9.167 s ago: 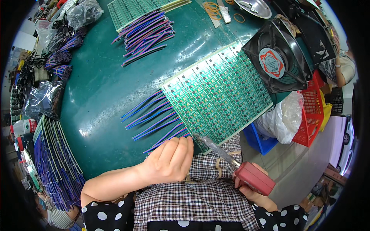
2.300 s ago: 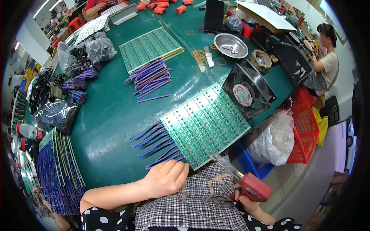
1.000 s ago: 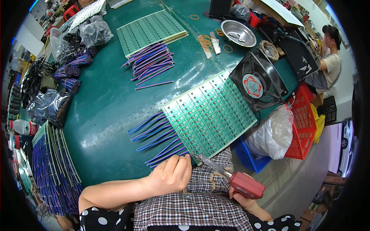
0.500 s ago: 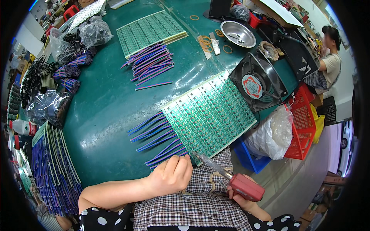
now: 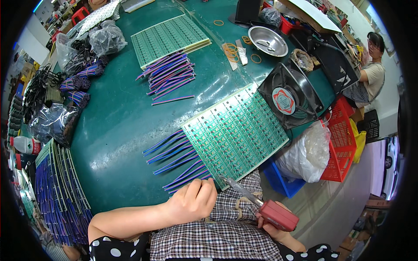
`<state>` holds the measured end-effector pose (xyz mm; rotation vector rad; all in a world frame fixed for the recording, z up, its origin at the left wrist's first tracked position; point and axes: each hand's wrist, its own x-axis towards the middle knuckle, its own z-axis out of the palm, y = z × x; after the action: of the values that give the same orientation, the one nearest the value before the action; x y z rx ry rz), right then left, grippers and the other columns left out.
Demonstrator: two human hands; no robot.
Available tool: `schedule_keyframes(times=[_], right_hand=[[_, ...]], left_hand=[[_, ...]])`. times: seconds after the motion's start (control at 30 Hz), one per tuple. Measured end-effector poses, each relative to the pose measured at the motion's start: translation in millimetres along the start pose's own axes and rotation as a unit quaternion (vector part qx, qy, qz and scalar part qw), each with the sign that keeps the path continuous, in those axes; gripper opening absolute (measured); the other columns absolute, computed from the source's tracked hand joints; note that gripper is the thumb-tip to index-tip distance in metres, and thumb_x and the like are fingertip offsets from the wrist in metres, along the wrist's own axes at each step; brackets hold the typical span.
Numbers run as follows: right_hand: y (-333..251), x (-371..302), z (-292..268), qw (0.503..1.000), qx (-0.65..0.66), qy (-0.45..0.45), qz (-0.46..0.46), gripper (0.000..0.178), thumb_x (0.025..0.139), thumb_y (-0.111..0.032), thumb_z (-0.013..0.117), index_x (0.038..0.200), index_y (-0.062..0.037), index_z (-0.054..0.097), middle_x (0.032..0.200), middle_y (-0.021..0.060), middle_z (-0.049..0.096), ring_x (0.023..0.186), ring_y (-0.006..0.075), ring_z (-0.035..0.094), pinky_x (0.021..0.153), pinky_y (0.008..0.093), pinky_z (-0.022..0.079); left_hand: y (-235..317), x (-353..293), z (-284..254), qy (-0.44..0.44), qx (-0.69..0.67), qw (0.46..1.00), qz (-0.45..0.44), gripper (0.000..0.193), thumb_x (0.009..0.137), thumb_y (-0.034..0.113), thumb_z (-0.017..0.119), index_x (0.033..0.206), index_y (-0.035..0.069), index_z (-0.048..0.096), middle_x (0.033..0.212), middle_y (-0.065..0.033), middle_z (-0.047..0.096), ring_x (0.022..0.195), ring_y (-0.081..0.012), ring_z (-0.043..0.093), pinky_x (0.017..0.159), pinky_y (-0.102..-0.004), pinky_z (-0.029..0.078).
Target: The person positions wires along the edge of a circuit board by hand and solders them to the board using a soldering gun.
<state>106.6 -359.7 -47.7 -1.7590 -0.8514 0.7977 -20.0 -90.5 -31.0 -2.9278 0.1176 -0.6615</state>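
A green circuit board panel (image 5: 237, 132) lies tilted on the table, its lower corner over the near edge. Blue and pink wires (image 5: 170, 162) stick out in a row from its left side. At the near end of that row my left hand (image 5: 193, 201) is closed in a pinch at the board's edge, apparently on a wire end; the fingers mostly hide it. My right hand (image 5: 274, 228) grips a red-bodied soldering gun (image 5: 278, 215) from below. Its metal tip reaches the board's near-left corner, close to my left fingertips.
A black fan (image 5: 285, 98) stands against the board's far right side. Beyond lie a loose wire pile (image 5: 170, 76), stacked panels (image 5: 170, 39) and a metal bowl (image 5: 268, 41). Wired boards (image 5: 61, 195) hang at left. A red crate (image 5: 337, 148) and a person (image 5: 370, 74) are at right.
The hands, soldering gun and board hold almost the same places, with only a slight shift of the whole view. The person at the right has turned their head this way.
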Motion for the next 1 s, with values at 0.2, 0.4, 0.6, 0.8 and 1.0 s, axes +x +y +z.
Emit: schedule_keyframes(times=[0.2,0.4,0.6,0.8,1.0], right_hand=[[6.5,2.2,-5.7,0.997,-0.038,-0.017,-0.072,0.061,0.07,-0.022,0.074,0.115,0.0088,0.048,0.076,0.0057,0.066,0.065,0.0181,0.065,0.061,0.0277,0.051],[-4.8,11.5,-5.8,0.959,-0.207,-0.001,-0.192,0.062,0.067,-0.019,0.076,0.115,0.0083,0.047,0.077,0.0081,0.067,0.067,0.0189,0.066,0.061,0.0274,0.051],[9.6,-7.9,-4.5,1.0,-0.012,0.006,-0.005,0.063,0.066,-0.02,0.077,0.115,0.0075,0.048,0.076,0.0068,0.066,0.066,0.0194,0.065,0.06,0.0276,0.051],[10.1,-3.8,-5.9,1.0,-0.018,0.0,-0.005,0.062,0.066,-0.022,0.076,0.114,0.0072,0.048,0.08,0.0072,0.065,0.066,0.0196,0.065,0.06,0.028,0.051],[17.5,-5.6,-1.6,0.997,0.062,0.047,0.004,0.056,0.067,-0.016,0.074,0.112,0.0066,0.049,0.082,0.0104,0.065,0.064,0.0166,0.062,0.059,0.027,0.05]], left_hand=[[0.8,2.9,0.4,0.003,0.013,1.0,0.02,0.022,0.06,0.007,0.06,0.079,-0.003,0.063,0.072,-0.0064,0.054,0.063,-0.0152,0.054,0.047,-0.0192,0.043],[2.3,1.3,3.0,0.003,0.026,0.999,0.029,0.021,0.061,0.007,0.06,0.079,-0.003,0.063,0.071,-0.0069,0.055,0.064,-0.0162,0.055,0.049,-0.0199,0.044],[0.4,2.4,1.6,0.007,0.024,0.999,0.031,0.02,0.063,0.007,0.061,0.08,-0.003,0.063,0.071,-0.0067,0.055,0.064,-0.0164,0.055,0.049,-0.0201,0.044],[-0.9,2.0,0.2,0.002,0.035,0.999,0.038,0.019,0.065,0.007,0.06,0.081,-0.004,0.063,0.072,-0.007,0.055,0.064,-0.0163,0.055,0.049,-0.0202,0.044],[3.9,7.2,-5.8,-0.021,0.041,0.998,0.042,0.02,0.067,0.008,0.06,0.081,-0.006,0.062,0.072,-0.0073,0.055,0.063,-0.0153,0.054,0.051,-0.0195,0.044]])
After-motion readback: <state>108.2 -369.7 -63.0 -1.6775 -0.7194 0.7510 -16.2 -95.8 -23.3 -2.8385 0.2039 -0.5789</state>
